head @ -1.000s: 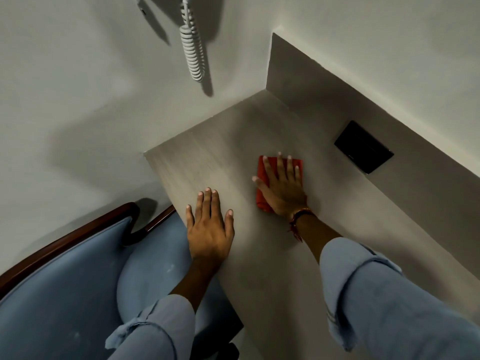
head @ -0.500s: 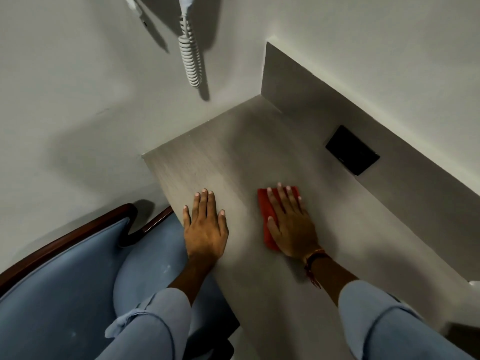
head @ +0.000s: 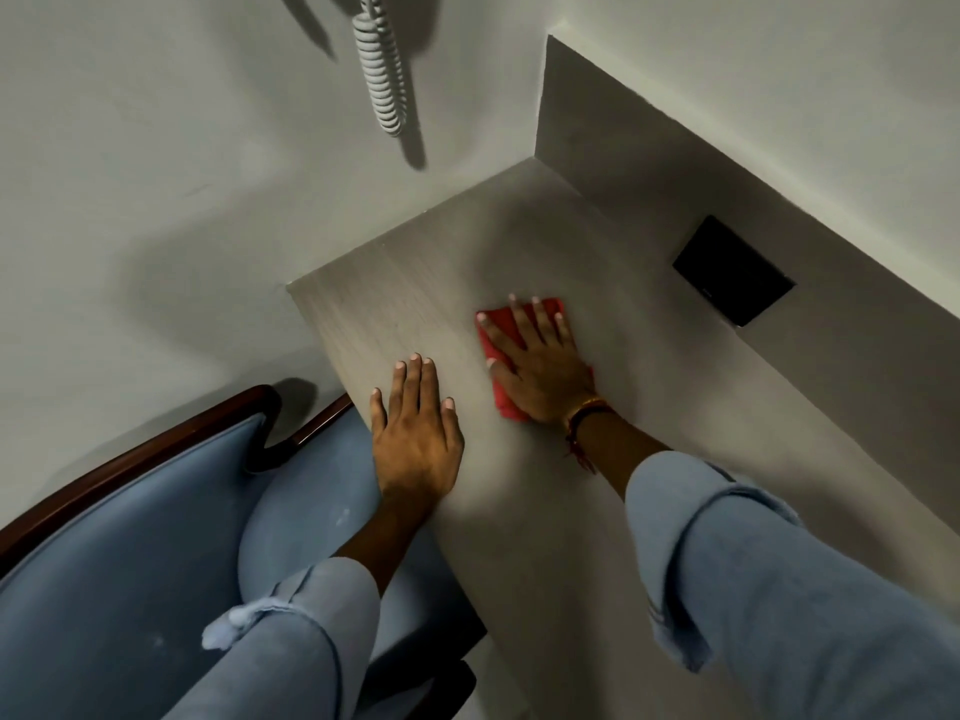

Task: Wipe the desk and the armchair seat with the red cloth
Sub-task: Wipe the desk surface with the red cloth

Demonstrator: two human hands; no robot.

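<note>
The red cloth (head: 504,401) lies flat on the pale grey desk (head: 395,314), near the middle of the top. My right hand (head: 543,368) presses down on it with fingers spread, covering most of it, so only its left and far edges show. My left hand (head: 415,433) rests flat on the desk's left edge, holding nothing. The blue armchair seat (head: 311,511) sits below and left of the desk, partly tucked under it and partly hidden by my left arm.
The armchair's blue back with a dark wooden frame (head: 130,459) fills the lower left. A black square plate (head: 732,270) is set in the wall panel to the right of the desk. A coiled white cord (head: 384,85) hangs on the far wall.
My right hand pulled the cloth toward me, then pushed it away again across the desk. My left hand stayed planted on the desk edge.
</note>
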